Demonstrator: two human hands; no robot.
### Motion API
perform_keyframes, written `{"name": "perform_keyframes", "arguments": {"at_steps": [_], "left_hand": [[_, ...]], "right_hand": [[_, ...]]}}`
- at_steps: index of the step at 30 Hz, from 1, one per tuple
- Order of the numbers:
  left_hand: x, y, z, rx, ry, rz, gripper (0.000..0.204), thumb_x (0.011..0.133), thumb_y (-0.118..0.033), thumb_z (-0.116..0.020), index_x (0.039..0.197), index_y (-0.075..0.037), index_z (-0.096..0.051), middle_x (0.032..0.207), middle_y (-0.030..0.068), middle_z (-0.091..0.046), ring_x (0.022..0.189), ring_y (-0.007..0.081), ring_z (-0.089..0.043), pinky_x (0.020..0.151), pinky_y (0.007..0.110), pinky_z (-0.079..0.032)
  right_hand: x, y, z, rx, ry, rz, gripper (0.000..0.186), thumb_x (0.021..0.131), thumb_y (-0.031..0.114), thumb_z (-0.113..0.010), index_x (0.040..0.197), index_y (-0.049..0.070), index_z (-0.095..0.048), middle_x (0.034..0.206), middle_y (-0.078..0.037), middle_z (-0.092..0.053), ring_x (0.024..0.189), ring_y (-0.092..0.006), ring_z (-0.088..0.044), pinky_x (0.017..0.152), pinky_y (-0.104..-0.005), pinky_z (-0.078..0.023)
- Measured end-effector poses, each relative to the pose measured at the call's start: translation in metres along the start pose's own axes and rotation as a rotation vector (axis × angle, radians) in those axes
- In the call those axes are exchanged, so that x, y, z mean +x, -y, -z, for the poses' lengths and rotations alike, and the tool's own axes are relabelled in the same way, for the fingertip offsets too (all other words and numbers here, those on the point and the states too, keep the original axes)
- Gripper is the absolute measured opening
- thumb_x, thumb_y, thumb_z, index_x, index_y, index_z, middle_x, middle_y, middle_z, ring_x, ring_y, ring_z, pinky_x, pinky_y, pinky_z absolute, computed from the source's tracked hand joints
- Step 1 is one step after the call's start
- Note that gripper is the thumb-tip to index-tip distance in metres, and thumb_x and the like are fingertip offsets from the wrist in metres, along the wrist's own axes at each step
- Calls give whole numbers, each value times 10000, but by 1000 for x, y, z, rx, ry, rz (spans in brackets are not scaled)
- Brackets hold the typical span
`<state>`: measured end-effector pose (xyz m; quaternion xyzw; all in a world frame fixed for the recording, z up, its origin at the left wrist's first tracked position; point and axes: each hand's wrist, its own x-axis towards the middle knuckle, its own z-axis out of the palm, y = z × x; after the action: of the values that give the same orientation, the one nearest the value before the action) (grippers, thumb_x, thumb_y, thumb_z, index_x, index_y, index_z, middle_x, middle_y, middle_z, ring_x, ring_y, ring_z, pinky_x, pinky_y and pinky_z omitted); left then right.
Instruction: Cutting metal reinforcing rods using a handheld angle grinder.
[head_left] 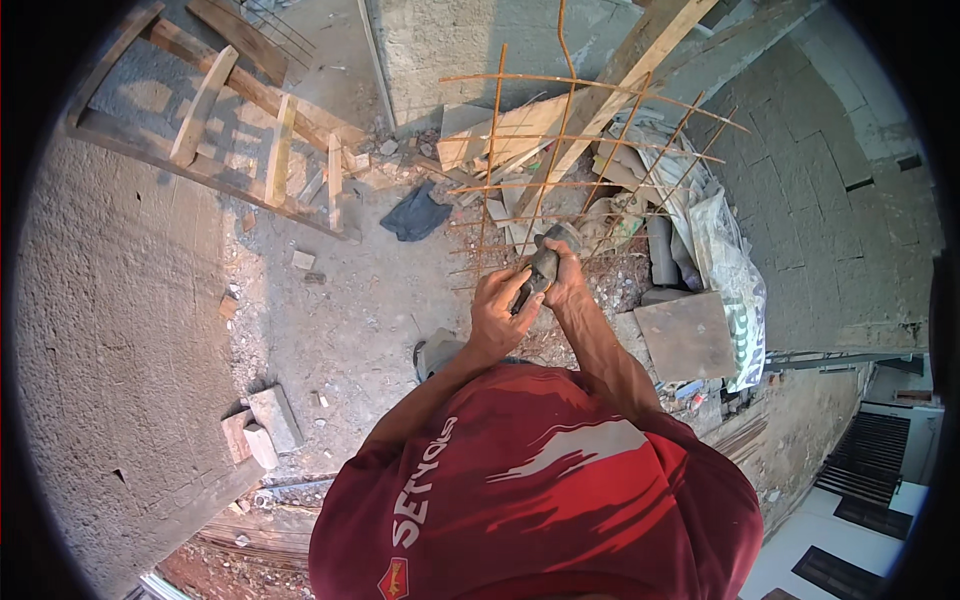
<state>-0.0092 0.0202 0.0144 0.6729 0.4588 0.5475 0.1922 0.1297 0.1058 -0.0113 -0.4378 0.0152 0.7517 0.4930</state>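
Both my hands are closed around a dark, dusty angle grinder in front of my chest. My left hand grips its near end, with the fingers laid across the body. On the other side, my right hand is wrapped round the tool close to its head. The round grey part at the far end looks like the guard, and I cannot make out the disc's edge. Just beyond the tool stands a rusty rebar mesh of thin crossing rods.
A wooden ladder leans at the upper left. Long timber slants behind the mesh. Plastic sheeting, a square board and rubble lie at the right. A dark cloth and loose bricks rest on the concrete floor.
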Motion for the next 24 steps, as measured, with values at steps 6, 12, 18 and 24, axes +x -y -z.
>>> {"name": "perform_keyframes", "arguments": {"at_steps": [6,12,18,24], "left_hand": [[6,-1,-5,-13,19,57,414,727,-159,-778,1091,-5,-654,1046,150,-596,935,298,-584,823,381,-476],[6,5,-15,159,-60,-6,313,709,-180,-787,965,-37,-680,972,112,-633,886,280,-597,814,396,-438],[-8,18,-18,277,-67,-97,235,716,-168,-779,887,-57,-663,962,112,-624,845,265,-591,820,420,-406],[-66,72,38,110,-339,518,405,788,-242,-750,1032,10,-549,946,130,-541,749,204,-503,729,348,-441]], "right_hand": [[9,3,2,46,-29,-110,187,792,226,-592,791,56,-515,643,-135,-564,546,-307,-551,547,-437,-509],[17,-3,5,104,-91,-86,160,821,213,-570,788,67,-512,648,-113,-555,540,-297,-551,519,-421,-504],[31,-9,8,-79,-179,89,153,794,184,-618,815,58,-536,706,-101,-562,561,-278,-561,501,-387,-491],[11,-4,33,-892,-275,631,429,700,227,-714,985,-9,-498,785,-148,-610,651,-281,-595,588,-392,-490]]}}
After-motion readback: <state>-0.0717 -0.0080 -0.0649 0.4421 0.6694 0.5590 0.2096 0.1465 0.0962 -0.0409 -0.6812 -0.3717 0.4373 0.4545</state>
